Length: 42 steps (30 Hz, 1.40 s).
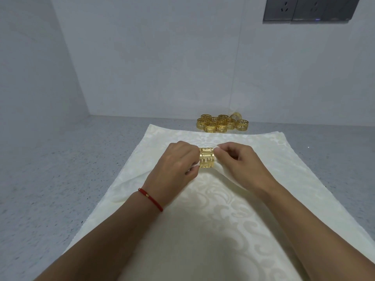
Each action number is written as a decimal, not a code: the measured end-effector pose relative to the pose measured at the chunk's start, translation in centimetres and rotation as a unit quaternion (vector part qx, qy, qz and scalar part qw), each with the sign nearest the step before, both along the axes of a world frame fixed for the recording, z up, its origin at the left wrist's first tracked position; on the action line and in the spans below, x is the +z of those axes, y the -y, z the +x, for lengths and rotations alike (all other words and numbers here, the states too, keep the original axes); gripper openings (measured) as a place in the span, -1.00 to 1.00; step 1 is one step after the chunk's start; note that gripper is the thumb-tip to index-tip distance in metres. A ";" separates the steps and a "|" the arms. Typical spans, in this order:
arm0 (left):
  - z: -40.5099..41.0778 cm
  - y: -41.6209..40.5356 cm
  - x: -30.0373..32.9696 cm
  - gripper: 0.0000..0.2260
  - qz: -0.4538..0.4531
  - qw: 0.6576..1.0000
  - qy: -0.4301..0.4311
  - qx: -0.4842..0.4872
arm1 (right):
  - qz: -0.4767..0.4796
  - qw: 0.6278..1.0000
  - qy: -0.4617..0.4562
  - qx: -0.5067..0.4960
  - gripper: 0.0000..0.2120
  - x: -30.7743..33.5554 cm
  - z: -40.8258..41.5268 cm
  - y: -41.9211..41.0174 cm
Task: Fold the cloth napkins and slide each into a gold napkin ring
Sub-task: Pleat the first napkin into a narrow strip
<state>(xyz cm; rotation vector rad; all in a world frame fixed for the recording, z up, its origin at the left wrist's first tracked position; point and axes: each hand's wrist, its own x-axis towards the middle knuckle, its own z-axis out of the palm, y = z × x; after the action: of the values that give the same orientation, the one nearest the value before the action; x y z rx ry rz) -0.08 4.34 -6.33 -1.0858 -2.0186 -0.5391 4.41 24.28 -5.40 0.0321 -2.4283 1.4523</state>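
The gold napkin ring [207,158], cut with a fret pattern, is sitting at frame centre around a bunched cream napkin [225,175]. The left hand [176,162] is gripping its left edge; the right hand [238,161] is pinching cloth at its right. Beneath, flat damask napkins [213,230] are covering the speckled table [60,159]; spare rings [222,122] are clustering above.

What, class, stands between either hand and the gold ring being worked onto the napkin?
Nothing visible: the left hand and right hand already grip the napkin on each side of the gold ring.
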 end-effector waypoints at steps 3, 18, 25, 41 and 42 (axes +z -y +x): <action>0.1 0.1 0.3 -0.74 0.017 0.998 0.065 0.017 | -0.051 0.998 -0.020 0.008 -0.92 0.0 0.1 0.0; -0.5 1.6 0.6 -0.81 0.095 0.922 0.373 -0.035 | -0.010 0.999 -0.037 0.020 -0.94 -0.4 -0.1 -0.2; 0.1 2.4 1.7 -0.59 0.249 0.777 0.569 -0.103 | 0.029 0.999 -0.038 -0.011 -0.91 0.1 0.7 -0.3; -0.9 4.0 1.1 -0.58 0.147 0.814 0.561 0.006 | 0.201 0.974 0.088 -0.050 -0.56 -0.3 0.2 -2.0; -0.9 4.1 1.2 -0.59 0.144 0.815 0.562 0.006 | 0.201 0.974 0.095 -0.051 -0.54 -0.4 0.1 -2.1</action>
<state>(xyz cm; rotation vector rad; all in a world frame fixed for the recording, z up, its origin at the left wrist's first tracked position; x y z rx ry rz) -0.94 0.23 -5.11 -0.5537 -2.7381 -1.7220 4.54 26.38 -5.79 -0.1458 -2.7951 0.9384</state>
